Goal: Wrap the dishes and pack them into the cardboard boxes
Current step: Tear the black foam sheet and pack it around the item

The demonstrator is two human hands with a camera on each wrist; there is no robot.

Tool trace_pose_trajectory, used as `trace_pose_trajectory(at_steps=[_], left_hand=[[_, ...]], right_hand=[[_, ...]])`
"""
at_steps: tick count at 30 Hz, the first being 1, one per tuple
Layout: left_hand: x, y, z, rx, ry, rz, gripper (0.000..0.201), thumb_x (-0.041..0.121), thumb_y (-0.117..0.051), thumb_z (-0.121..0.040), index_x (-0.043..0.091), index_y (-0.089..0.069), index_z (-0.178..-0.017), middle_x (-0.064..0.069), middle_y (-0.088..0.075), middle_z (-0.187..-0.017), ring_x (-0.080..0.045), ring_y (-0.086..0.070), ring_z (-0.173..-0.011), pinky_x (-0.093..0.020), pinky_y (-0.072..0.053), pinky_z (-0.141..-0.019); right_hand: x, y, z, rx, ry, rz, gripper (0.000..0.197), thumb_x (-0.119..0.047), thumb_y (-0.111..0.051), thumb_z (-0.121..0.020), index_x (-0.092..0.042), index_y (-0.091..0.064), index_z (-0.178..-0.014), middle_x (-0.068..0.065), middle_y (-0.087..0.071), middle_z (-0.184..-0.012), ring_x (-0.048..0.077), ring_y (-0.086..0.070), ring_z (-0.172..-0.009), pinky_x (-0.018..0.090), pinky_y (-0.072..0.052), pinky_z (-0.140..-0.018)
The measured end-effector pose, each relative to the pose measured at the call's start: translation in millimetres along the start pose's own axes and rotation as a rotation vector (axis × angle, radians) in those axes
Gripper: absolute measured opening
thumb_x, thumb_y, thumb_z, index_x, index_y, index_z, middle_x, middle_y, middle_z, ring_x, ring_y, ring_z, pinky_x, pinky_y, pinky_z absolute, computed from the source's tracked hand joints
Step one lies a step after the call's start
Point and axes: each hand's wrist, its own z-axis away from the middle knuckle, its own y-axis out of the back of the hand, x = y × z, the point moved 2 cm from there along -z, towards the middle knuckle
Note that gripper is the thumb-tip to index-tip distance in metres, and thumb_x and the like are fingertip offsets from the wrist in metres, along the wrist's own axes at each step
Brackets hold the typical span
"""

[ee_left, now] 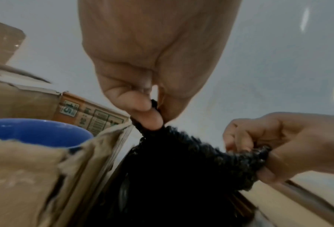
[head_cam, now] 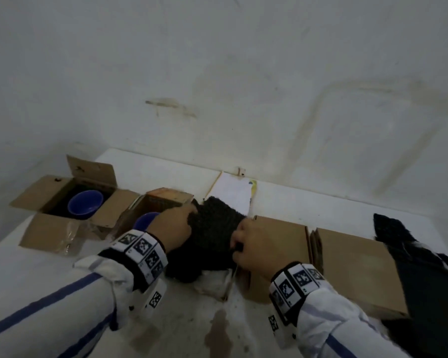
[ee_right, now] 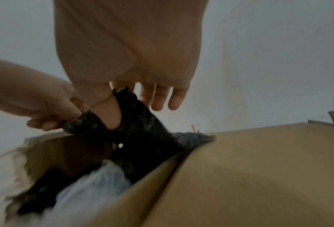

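I count two hands, and both hold one black knitted cloth (head_cam: 212, 233). My left hand (head_cam: 172, 226) pinches one edge of it between thumb and finger, and my right hand (head_cam: 254, 244) pinches another edge with the thumb while the other fingers (ee_right: 160, 98) hang loose. The cloth is stretched between them, over the white table (head_cam: 166, 319), right beside the boxes. I see two blue bowls. One blue bowl (head_cam: 86, 204) sits deep in an open cardboard box (head_cam: 49, 189) at the far left. The second blue bowl (head_cam: 144, 220) sits in a smaller open box (head_cam: 166, 200) next to my left hand. That box has orange and green print, and I can read the number "15" (ee_left: 69, 108) on it; the rest is too small to read. Two flat cardboard pieces (head_cam: 347, 264) lie to the right. One more black cloth (head_cam: 393, 231) lies at the far right. One white paper pad (head_cam: 233, 195) lies by the wall. Some clear plastic (ee_right: 92, 181) sits under the cloth.
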Motion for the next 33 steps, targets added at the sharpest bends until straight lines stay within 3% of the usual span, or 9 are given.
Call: trace_pose_trajectory(at_steps=[8, 16, 18, 20, 23, 25, 27, 29, 33], left_hand=[[5, -30, 7, -0.244, -0.178, -0.544, 0.024, 0.003, -0.042, -0.094, 0.005, -0.061, -0.109, -0.013, -0.064, -0.111, -0.027, -0.064, -0.097, -0.033, -0.051, -0.074], [13, -41, 8, -0.317, -0.166, -0.555, 0.025, 0.009, -0.044, -0.095, 0.003, -0.054, -0.117, -0.017, -0.049, -0.123, -0.032, -0.059, -0.1, -0.038, -0.05, -0.084], [13, -45, 7, -0.277, -0.175, -0.473, 0.026, 0.011, -0.047, -0.093, 0.007, -0.048, -0.119, -0.015, -0.04, -0.127, -0.033, -0.053, -0.106, -0.04, -0.048, -0.088], [11, -48, 7, -0.203, -0.202, -0.45, 0.031, 0.016, -0.05, -0.091, 0.01, -0.043, -0.121, -0.014, -0.036, -0.129, -0.032, -0.043, -0.113, -0.04, -0.045, -0.092], [6, -59, 5, -0.193, -0.164, -0.388, 0.055, 0.019, -0.052, -0.089, 0.01, -0.03, -0.139, -0.017, -0.015, -0.151, -0.035, -0.019, -0.138, -0.043, -0.032, -0.108], [4, -66, 3, -0.276, -0.06, -0.309, 0.074, 0.017, -0.054, -0.09, 0.01, -0.01, -0.149, -0.014, 0.005, -0.158, -0.034, 0.002, -0.145, -0.045, -0.019, -0.116], [2, -73, -2, -0.366, 0.048, -0.241, 0.086, 0.018, -0.056, -0.09, 0.01, 0.004, -0.151, -0.013, 0.015, -0.157, -0.033, 0.011, -0.145, -0.047, -0.013, -0.118], [0, -79, -6, -0.41, 0.105, -0.195, 0.093, 0.02, -0.058, -0.089, 0.012, 0.012, -0.15, -0.012, 0.021, -0.156, -0.032, 0.016, -0.145, -0.05, -0.012, -0.118], [-4, -89, -11, -0.425, 0.115, -0.166, 0.103, 0.026, -0.063, -0.086, 0.014, 0.019, -0.148, -0.013, 0.026, -0.154, -0.032, 0.018, -0.144, -0.05, -0.012, -0.118]], right_hand=[[-12, -38, -6, -0.417, 0.003, 0.025, 0.025, -0.025, -0.058, -0.084, -0.023, -0.065, -0.108, 0.004, -0.027, -0.152, 0.03, -0.028, -0.134, 0.042, -0.021, -0.11], [-24, -48, -23, -0.509, 0.034, -0.033, 0.029, 0.0, -0.051, -0.086, -0.009, -0.064, -0.111, 0.01, -0.022, -0.155, 0.031, -0.036, -0.135, 0.04, -0.04, -0.105], [-26, -48, -23, -0.545, 0.03, -0.046, 0.022, -0.008, -0.052, -0.088, -0.004, -0.066, -0.104, 0.012, -0.043, -0.144, 0.025, -0.032, -0.138, 0.039, -0.039, -0.106], [-26, -47, -23, -0.558, 0.014, -0.141, 0.031, -0.024, -0.052, -0.086, 0.003, -0.066, -0.081, 0.01, -0.065, -0.093, 0.023, -0.045, -0.122, 0.036, -0.042, -0.1], [-19, -44, -30, -0.46, -0.056, -0.295, 0.044, -0.027, -0.051, -0.088, -0.007, -0.046, -0.049, -0.002, -0.048, -0.047, 0.034, -0.055, -0.077, 0.046, -0.047, -0.093], [-13, -41, -37, -0.418, -0.053, -0.089, 0.031, -0.029, -0.053, -0.091, -0.003, -0.065, -0.081, 0.012, -0.068, -0.099, 0.029, -0.051, -0.119, 0.044, -0.035, -0.109], [-7, -44, -39, -0.49, -0.101, 0.17, 0.062, -0.044, -0.059, -0.086, -0.012, -0.041, -0.136, 0.019, -0.019, -0.154, 0.031, -0.013, -0.145, 0.047, -0.016, -0.118], [-3, -48, -40, -0.529, -0.153, 0.275, 0.096, -0.06, -0.061, -0.077, -0.024, -0.011, -0.15, 0.017, 0.004, -0.158, 0.034, 0.0, -0.146, 0.052, -0.005, -0.118], [1, -53, -50, -0.526, -0.146, 0.388, 0.116, -0.073, -0.06, -0.069, -0.02, 0.002, -0.151, 0.021, -0.001, -0.157, 0.037, -0.004, -0.145, 0.051, 0.0, -0.117]])
